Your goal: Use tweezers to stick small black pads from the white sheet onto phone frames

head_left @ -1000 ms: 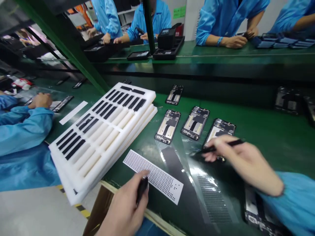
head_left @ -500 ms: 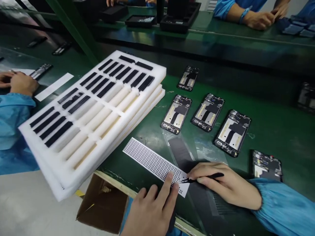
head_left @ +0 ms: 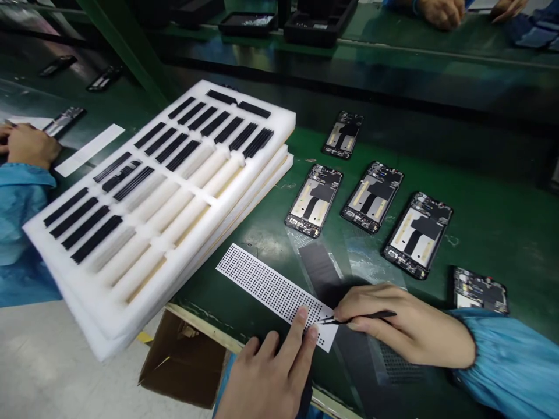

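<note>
A white strip [head_left: 262, 279] dotted with rows of small black pieces lies at the green bench's front edge. My left hand [head_left: 273, 372] is open, with its index and middle fingertips resting on the strip's near end. Pinched in my right hand [head_left: 393, 320] is a pair of black tweezers [head_left: 371, 315], whose tips meet the strip just beside my left fingertips. Whether a piece is between the tips is too small to tell. Under my right hand run a dark grey strip [head_left: 321, 265] and clear film [head_left: 367, 262]. Several opened phones [head_left: 314, 201] lie beyond.
Stacked white foam trays [head_left: 209, 201] with black parts in their slots stand at left, jutting past the bench edge. Below is a cardboard box [head_left: 183, 361]. A co-worker's hand [head_left: 35, 144] is at far left, another person's hands [head_left: 443, 11] across the bench. Black trays [head_left: 248, 24] sit behind.
The view has shifted slightly. Both my hands stay at the strip's near end, the tweezers tilting a little flatter. The hands of the person across the bench have moved apart.
</note>
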Action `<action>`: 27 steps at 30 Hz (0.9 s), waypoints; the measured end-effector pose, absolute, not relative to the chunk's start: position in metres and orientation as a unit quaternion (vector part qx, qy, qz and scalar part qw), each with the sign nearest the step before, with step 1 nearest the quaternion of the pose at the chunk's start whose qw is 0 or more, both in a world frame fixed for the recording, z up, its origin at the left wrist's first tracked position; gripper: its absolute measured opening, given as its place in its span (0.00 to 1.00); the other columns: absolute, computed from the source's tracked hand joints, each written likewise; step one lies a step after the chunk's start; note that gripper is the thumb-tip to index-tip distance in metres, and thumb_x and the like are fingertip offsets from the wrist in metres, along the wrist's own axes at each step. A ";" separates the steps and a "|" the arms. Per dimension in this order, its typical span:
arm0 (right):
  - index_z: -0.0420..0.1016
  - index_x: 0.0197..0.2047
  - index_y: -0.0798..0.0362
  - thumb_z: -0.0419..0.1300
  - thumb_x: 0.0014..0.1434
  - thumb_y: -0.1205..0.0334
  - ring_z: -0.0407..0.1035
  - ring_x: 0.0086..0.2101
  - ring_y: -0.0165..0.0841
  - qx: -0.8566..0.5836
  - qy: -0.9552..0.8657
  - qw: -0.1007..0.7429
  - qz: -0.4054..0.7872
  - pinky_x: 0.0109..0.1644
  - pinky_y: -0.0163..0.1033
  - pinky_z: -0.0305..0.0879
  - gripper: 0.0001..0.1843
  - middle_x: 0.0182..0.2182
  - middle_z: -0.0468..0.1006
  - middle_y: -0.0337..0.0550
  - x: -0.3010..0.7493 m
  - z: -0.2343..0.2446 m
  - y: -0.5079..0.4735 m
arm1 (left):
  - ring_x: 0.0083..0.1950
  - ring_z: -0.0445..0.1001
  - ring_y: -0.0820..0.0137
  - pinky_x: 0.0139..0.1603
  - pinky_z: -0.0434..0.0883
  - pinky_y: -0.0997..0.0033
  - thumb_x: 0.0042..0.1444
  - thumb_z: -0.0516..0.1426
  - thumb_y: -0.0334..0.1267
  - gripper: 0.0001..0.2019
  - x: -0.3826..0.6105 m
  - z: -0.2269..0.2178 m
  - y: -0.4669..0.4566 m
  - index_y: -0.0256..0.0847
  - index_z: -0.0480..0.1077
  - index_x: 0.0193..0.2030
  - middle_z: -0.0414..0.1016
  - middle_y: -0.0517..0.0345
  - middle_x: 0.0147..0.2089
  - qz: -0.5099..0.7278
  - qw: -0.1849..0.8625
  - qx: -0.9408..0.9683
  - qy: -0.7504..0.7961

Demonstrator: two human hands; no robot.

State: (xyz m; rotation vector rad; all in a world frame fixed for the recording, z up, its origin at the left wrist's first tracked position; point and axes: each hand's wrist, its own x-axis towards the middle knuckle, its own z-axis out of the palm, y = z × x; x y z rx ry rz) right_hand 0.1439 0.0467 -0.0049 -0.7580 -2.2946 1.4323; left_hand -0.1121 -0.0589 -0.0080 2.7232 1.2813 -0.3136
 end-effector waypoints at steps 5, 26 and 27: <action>0.77 0.44 0.55 0.49 0.73 0.60 0.71 0.30 0.33 -0.217 -0.828 0.048 0.515 0.35 0.36 0.68 0.16 0.32 0.79 0.44 0.119 0.014 0.081 | 0.41 0.78 0.61 0.33 0.78 0.62 0.56 0.49 0.25 0.34 -0.112 -0.005 -0.054 0.43 0.60 0.71 0.54 0.49 0.75 -0.135 0.071 0.904 0.400; 0.81 0.22 0.52 0.71 0.54 0.44 0.73 0.22 0.28 -0.579 -0.432 0.522 0.453 0.26 0.35 0.73 0.20 0.37 0.84 0.47 0.266 0.004 0.056 | 0.24 0.68 0.76 0.24 0.68 0.76 0.54 0.65 0.56 0.23 -0.109 0.004 -0.010 0.48 0.73 0.52 0.70 0.63 0.31 0.279 0.781 0.306 0.468; 0.81 0.23 0.52 0.72 0.52 0.43 0.72 0.21 0.28 -0.598 -0.415 0.530 0.435 0.24 0.35 0.72 0.21 0.33 0.84 0.47 0.279 -0.001 0.049 | 0.22 0.67 0.76 0.22 0.66 0.75 0.48 0.68 0.58 0.27 -0.103 0.001 -0.004 0.48 0.73 0.50 0.69 0.63 0.32 0.266 0.823 0.250 0.435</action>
